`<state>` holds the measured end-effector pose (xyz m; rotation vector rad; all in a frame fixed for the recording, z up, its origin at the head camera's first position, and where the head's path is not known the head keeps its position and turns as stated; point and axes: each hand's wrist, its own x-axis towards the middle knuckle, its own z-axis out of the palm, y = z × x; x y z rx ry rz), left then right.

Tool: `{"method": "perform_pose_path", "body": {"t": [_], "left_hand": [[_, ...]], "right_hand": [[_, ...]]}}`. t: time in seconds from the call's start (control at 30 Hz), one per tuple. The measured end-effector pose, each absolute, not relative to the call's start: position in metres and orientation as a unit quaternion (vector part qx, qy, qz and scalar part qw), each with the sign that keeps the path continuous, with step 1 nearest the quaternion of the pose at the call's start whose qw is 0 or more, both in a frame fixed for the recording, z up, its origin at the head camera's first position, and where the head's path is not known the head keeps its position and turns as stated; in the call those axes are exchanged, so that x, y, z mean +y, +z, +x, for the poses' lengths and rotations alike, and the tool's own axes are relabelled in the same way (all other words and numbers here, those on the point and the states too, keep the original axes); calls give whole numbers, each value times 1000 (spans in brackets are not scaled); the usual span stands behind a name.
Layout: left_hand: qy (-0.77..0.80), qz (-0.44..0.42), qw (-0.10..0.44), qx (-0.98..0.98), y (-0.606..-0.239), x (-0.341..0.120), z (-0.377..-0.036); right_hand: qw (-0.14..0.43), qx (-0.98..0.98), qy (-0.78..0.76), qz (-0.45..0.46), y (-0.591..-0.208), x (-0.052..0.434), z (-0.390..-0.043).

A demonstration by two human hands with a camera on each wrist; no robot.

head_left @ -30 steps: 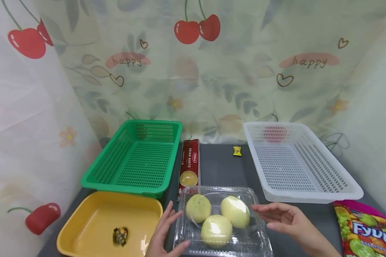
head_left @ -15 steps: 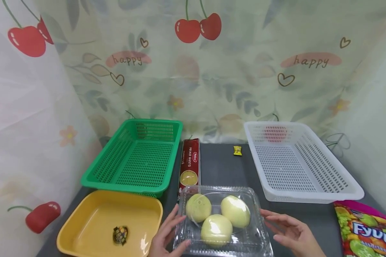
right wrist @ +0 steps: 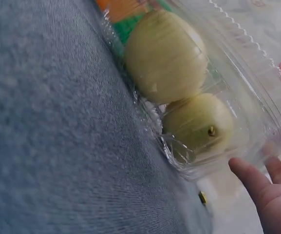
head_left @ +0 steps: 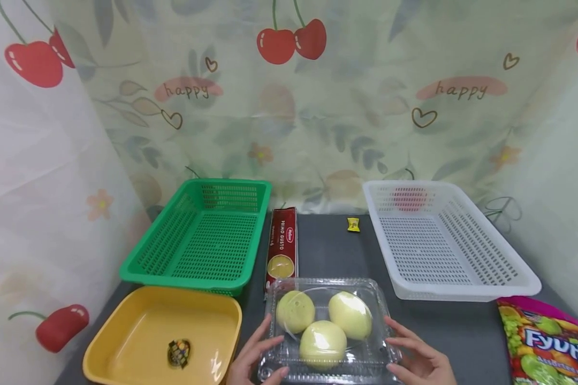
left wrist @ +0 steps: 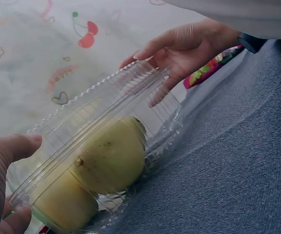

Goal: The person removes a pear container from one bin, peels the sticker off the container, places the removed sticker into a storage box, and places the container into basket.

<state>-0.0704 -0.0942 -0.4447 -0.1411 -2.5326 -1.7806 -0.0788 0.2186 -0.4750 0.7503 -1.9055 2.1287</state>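
A clear plastic clamshell box [head_left: 361,355] lies at the front middle in the head view, its lid down over pale yellow-green round fruits [head_left: 323,342]. My left hand [head_left: 252,355] holds its left end; in the left wrist view, the thumb [left wrist: 28,142] is at the lid and a finger lies lower by the rim. At the opposite end my right hand [head_left: 424,361] grips the edge with spread, bent fingers. The right wrist view has a fingertip [right wrist: 235,165] against the box's side; part of that hand is cut off by the frame.
A yellow tub [head_left: 111,331] with a dark-wrapped sweet [head_left: 179,353] stands left, before a green basket [head_left: 257,240]. A red spaghetti box [head_left: 281,240] lies behind the clamshell. Right are a white basket [head_left: 419,246] and a Fyvit bag [head_left: 549,342]. A yellow sweet [head_left: 353,224] lies farther back.
Both hands have come in to the box's ends. The right hand first drew back to the right, then moved in against the edge. The box stays about where it was.
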Motion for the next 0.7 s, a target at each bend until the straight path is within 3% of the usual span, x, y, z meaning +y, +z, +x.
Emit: {"method": "perform_pose_path", "body": {"t": [0.2,0.4,0.57,0.7], "left_hand": [[-573,-49,2,-818,-444,-94,-70],[-542,-44,-1,-840,-443,-93,-68],[-515,-48,35,-855,-442,-91,-67],[-497,-57,101,-860,-444,-90,-65]], "right_hand": [[172,-614,685,352,-491,213,-87],[206,-635,658,349,-495,209,-86],[213,-634,657,347,-492,207,-84],[214,-646,657,324,-487,205,-82]]}}
